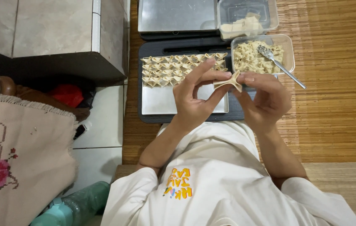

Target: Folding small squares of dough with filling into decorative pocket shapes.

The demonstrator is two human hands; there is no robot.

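Note:
Both hands hold one pale folded dumpling (228,82) above a metal tray (174,104). My left hand (197,98) pinches its left side with thumb and fingers. My right hand (263,98) pinches its right side. Several folded dumplings (178,67) lie in rows at the tray's far end. A clear container of minced filling (255,56) with a metal spoon (280,65) in it stands just beyond my right hand. Another clear container with square wrappers (243,26) stands behind it.
The tray rests on a black board (146,117) on a woven bamboo mat (337,92). A second metal tray (176,16) lies further back. To the left are a tiled step (52,29), an embroidered cloth (19,159) and a green bottle (75,207).

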